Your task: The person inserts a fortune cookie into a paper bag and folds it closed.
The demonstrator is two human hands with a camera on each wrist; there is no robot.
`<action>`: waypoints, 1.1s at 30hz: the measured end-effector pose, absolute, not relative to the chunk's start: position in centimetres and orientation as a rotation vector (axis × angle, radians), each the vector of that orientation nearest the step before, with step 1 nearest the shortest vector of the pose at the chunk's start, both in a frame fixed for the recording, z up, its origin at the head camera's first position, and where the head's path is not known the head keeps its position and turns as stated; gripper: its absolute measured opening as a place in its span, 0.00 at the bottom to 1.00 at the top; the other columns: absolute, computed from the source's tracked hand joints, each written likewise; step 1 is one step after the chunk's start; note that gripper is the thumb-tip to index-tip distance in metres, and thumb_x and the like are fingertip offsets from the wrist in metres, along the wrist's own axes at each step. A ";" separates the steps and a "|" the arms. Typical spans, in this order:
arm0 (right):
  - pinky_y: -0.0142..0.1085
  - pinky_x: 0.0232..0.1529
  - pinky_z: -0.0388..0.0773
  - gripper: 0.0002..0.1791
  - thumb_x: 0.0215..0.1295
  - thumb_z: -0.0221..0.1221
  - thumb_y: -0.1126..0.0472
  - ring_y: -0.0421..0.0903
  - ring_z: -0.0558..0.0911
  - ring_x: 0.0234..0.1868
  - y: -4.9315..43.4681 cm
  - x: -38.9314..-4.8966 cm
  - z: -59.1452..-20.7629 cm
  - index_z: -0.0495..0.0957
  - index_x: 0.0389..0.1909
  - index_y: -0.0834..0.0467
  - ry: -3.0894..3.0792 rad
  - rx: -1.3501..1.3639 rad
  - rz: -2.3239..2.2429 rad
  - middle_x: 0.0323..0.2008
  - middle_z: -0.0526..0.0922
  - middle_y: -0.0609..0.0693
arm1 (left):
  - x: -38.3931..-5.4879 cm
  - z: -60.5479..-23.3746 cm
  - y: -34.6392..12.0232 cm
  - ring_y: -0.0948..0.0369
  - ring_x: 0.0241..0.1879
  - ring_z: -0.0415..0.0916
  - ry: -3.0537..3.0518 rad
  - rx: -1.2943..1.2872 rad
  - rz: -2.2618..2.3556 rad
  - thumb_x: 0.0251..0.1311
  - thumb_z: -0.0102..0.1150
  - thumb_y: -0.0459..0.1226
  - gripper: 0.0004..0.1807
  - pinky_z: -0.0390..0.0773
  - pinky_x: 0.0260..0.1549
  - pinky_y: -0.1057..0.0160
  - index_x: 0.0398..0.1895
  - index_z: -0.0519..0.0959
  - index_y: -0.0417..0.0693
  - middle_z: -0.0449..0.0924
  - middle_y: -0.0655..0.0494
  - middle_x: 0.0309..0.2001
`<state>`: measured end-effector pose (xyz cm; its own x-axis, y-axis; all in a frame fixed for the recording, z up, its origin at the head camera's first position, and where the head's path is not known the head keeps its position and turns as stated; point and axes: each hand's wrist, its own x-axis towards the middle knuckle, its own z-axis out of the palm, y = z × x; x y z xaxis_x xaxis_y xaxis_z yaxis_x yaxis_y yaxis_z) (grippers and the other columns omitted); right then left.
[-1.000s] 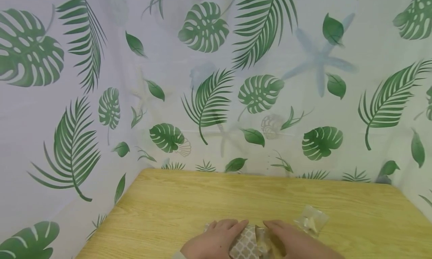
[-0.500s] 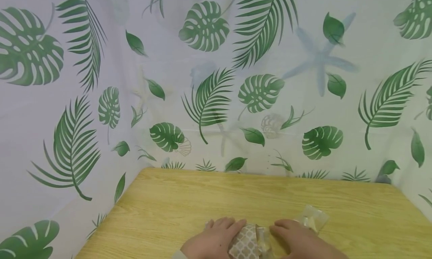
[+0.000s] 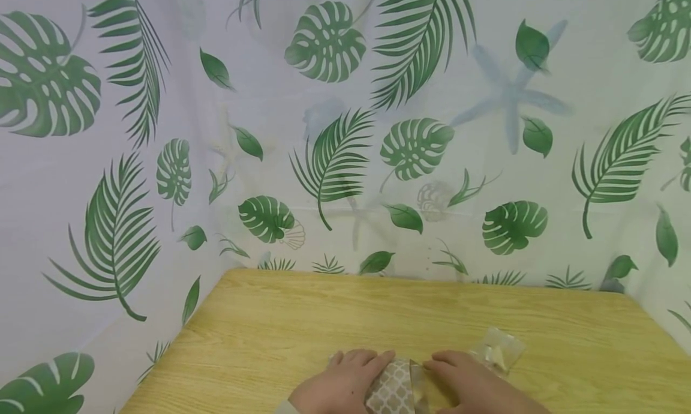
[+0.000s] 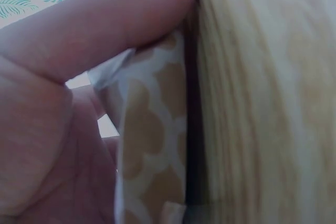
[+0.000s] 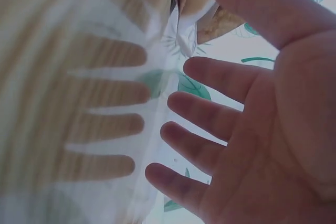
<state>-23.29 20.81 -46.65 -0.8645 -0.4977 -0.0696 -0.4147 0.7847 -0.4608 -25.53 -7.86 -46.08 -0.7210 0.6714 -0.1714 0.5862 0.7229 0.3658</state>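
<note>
My left hand [image 3: 345, 381] holds a pouch [image 3: 393, 387] with a grey-beige and white lattice print, low in the middle of the head view. In the left wrist view the thumb lies over the edge of the pouch [image 4: 152, 140], with other fingers behind it. The pouch's open side faces right, and a bit of clear plastic [image 3: 418, 390] shows there. Just right of that opening is my right hand [image 3: 469, 384], fingertips close to the rim. In the right wrist view its fingers [image 5: 205, 108] are straight and spread, with nothing held.
A small clear packet [image 3: 498, 351] with pale pieces inside lies on the wood-grain table [image 3: 302, 318], just beyond the right hand. White cloth with green leaf prints [image 3: 324, 174] hangs behind the table and on both sides.
My right hand drew slightly right, then came back left to the opening. The clear plastic at the pouch's mouth shows less than before. My left hand has stayed in place.
</note>
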 end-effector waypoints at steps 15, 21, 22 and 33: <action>0.68 0.56 0.69 0.33 0.58 0.70 0.39 0.68 0.71 0.63 20.6 -23.5 -46.7 0.79 0.59 0.54 2.750 -0.713 -0.740 0.64 0.72 0.62 | -25.7 -46.3 -7.9 0.58 0.72 0.57 2.625 0.990 0.450 0.46 0.64 0.74 0.60 0.58 0.68 0.37 0.81 0.50 0.71 0.62 0.63 0.72; 0.70 0.53 0.70 0.14 0.62 0.68 0.41 0.69 0.72 0.61 20.6 -23.4 -46.6 0.84 0.45 0.41 2.686 -0.757 -0.787 0.63 0.73 0.62 | -25.6 -46.3 -7.8 0.59 0.72 0.57 2.612 0.939 0.456 0.45 0.64 0.75 0.59 0.58 0.68 0.37 0.80 0.50 0.74 0.62 0.65 0.71; 0.69 0.53 0.71 0.12 0.63 0.68 0.41 0.69 0.72 0.61 20.5 -23.3 -46.6 0.84 0.44 0.39 2.678 -0.764 -0.794 0.64 0.73 0.62 | -25.6 -46.4 -7.8 0.59 0.72 0.57 2.611 0.939 0.455 0.45 0.64 0.75 0.59 0.58 0.68 0.37 0.80 0.50 0.74 0.62 0.64 0.72; 0.67 0.55 0.71 0.08 0.67 0.62 0.38 0.66 0.72 0.63 20.0 -23.1 -46.8 0.84 0.43 0.32 2.623 -0.806 -0.858 0.65 0.72 0.60 | -25.6 -46.4 -7.6 0.58 0.73 0.57 2.619 0.938 0.446 0.46 0.65 0.74 0.59 0.58 0.68 0.37 0.80 0.51 0.73 0.62 0.64 0.72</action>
<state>-23.06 19.97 -46.84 -0.8105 -0.5808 -0.0760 -0.4237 0.6710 -0.6085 -25.58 -7.63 -46.39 -0.7318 0.6534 -0.1939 0.5524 0.7353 0.3927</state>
